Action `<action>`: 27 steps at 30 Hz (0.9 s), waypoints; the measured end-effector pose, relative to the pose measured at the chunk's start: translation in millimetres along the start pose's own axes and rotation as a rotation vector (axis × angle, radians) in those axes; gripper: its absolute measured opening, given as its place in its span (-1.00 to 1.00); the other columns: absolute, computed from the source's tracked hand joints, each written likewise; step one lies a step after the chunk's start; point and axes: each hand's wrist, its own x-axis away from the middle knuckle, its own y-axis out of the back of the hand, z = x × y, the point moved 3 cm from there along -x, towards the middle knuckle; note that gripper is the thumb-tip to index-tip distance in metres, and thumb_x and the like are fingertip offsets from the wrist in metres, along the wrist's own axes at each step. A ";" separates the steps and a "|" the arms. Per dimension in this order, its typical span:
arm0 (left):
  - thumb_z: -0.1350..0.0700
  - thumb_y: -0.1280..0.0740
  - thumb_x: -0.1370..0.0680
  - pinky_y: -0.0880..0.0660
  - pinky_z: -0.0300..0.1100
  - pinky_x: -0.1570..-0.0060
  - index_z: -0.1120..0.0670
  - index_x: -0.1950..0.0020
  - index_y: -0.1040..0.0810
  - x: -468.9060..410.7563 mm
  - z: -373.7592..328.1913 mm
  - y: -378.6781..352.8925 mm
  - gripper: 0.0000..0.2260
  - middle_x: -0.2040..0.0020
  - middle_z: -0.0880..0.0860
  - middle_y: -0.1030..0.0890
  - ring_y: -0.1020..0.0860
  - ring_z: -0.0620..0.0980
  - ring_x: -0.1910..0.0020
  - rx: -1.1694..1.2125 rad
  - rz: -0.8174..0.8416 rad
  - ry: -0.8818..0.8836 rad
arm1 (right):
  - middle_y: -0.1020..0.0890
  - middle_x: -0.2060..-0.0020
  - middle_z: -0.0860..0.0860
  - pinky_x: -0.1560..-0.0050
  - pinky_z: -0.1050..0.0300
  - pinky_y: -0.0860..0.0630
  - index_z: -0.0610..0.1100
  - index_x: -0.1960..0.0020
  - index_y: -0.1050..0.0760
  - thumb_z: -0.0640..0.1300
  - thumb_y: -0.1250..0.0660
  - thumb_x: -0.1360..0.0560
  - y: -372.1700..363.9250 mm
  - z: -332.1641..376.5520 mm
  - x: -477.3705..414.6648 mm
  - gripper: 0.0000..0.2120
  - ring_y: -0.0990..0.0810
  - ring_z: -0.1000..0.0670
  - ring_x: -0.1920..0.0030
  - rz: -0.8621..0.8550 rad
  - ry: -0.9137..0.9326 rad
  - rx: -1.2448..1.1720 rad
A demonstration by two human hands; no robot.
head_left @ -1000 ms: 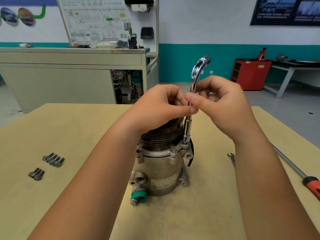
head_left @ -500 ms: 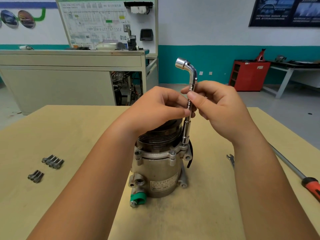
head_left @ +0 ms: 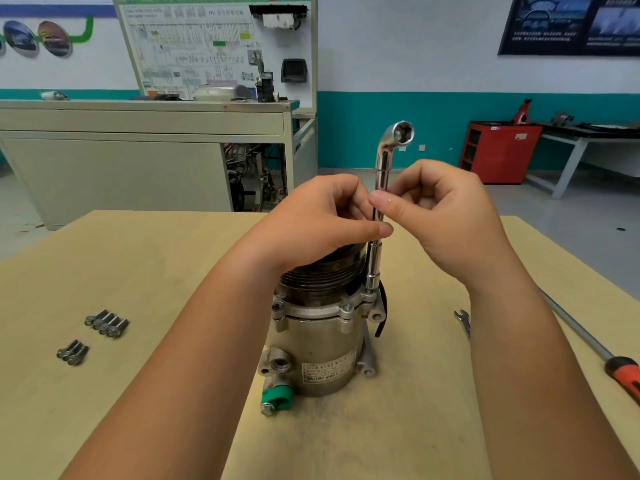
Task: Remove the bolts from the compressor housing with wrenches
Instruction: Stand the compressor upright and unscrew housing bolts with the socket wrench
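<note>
Several loose bolts [head_left: 106,323] lay in two small clusters on the left of the tabletop [head_left: 156,258], well apart from the compressor housing [head_left: 318,344], which stood upright at the middle. That suggested much of the task was done. At least two bolt heads [head_left: 346,308] sat in the housing's flange, and an L-shaped socket wrench [head_left: 382,174] stood upright with its lower socket over another fastening point at the flange's far right, so work was left. Both forearms reached in from the near edge. The left hand [head_left: 322,216] and right hand [head_left: 446,216] met above the housing, each grip pinching the wrench shaft between thumb and curled fingers. An open-end wrench [head_left: 463,320] and a screwdriver [head_left: 623,375] lay on the right.
</note>
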 end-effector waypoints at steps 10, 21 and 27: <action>0.28 -0.36 -0.51 -0.52 -0.01 -0.18 0.07 0.09 -0.65 3.1 -5.0 1.3 -0.87 0.10 0.05 -0.70 -0.64 0.08 -0.01 0.014 0.036 0.021 | -0.51 0.49 0.26 0.39 0.45 -0.33 0.07 0.20 -0.48 -0.03 -0.28 -0.39 0.1 1.7 0.8 -0.98 -0.46 0.25 0.45 0.078 -0.018 -0.014; 0.19 -0.46 -0.44 -0.41 -0.25 0.20 0.21 0.16 -0.52 0.4 -1.5 -0.4 -0.85 0.33 -0.06 -0.51 -0.45 -0.11 0.29 -0.010 0.011 0.006 | -0.44 0.44 0.01 0.38 0.24 -0.35 0.01 0.21 -0.52 -0.01 -0.44 -0.35 -0.3 2.4 1.2 -0.88 -0.36 0.09 0.40 0.063 -0.012 -0.010; 0.19 -0.47 -0.44 -0.47 -0.16 0.08 0.27 0.05 -0.57 1.4 -3.9 -1.4 -0.81 0.28 0.02 -0.57 -0.51 -0.03 0.25 0.010 0.018 0.023 | -0.52 0.41 0.14 0.35 0.34 -0.38 0.04 0.21 -0.52 -0.02 -0.35 -0.38 -0.7 4.2 1.0 -0.97 -0.44 0.18 0.38 0.093 -0.012 0.005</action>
